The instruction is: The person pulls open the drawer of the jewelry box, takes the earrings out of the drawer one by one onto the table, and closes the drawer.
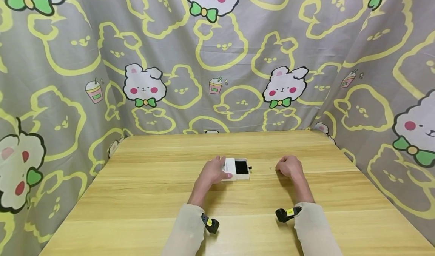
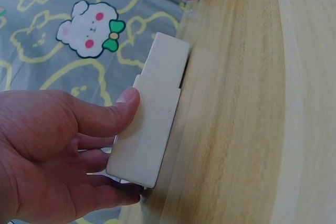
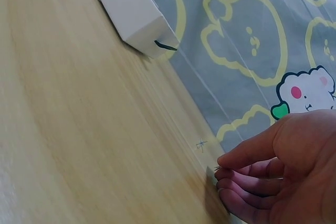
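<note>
A small white drawer box [image 1: 229, 167] lies on the table, its drawer [image 1: 246, 177] slid partway out to the right, showing a black lining and a black pull tab [image 1: 250, 167]. My left hand [image 1: 211, 171] grips the sleeve end, with the thumb [image 2: 127, 103] along the near side and the fingers behind. To the right of the box, my right hand [image 1: 289, 166] is low at the tabletop. Thumb and forefinger pinch a tiny thin piece [image 3: 218, 168], too small to identify. Beside those fingertips lies a small star-like shiny piece [image 3: 201, 144] on the wood.
The wooden table [image 1: 217, 146] spans the area beneath both arms. A grey patterned curtain [image 1: 217, 59] hangs behind it and along both sides. Small black cameras [image 1: 211, 224] are strapped at both sleeves.
</note>
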`<state>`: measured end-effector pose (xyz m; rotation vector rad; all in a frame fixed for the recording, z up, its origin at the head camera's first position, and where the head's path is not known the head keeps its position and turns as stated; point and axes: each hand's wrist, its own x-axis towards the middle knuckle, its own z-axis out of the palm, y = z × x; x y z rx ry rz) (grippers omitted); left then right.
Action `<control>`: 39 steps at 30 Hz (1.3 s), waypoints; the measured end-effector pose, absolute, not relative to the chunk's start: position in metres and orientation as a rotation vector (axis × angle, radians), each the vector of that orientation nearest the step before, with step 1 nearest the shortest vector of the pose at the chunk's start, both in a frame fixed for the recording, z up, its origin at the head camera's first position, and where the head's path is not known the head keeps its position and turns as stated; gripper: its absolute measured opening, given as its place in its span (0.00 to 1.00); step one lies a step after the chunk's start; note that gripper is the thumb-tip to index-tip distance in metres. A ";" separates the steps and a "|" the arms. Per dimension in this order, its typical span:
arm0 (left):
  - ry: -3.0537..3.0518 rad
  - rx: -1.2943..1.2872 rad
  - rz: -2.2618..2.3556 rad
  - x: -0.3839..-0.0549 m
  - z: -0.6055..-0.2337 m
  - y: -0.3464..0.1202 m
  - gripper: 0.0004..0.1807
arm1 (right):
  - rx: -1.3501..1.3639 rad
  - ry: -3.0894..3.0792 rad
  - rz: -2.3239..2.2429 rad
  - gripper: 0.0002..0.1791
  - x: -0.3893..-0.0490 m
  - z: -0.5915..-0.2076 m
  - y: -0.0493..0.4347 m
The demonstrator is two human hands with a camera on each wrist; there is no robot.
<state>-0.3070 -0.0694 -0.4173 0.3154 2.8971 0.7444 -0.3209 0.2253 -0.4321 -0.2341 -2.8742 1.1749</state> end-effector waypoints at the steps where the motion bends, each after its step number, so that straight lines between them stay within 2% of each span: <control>1: 2.899 0.316 0.742 -0.307 -0.417 -0.069 0.44 | -0.233 -2.877 1.174 0.06 -0.321 -0.432 0.225; 39: 2.898 0.310 0.751 -0.308 -0.420 -0.070 0.45 | -0.237 -2.893 1.222 0.09 -0.319 -0.426 0.221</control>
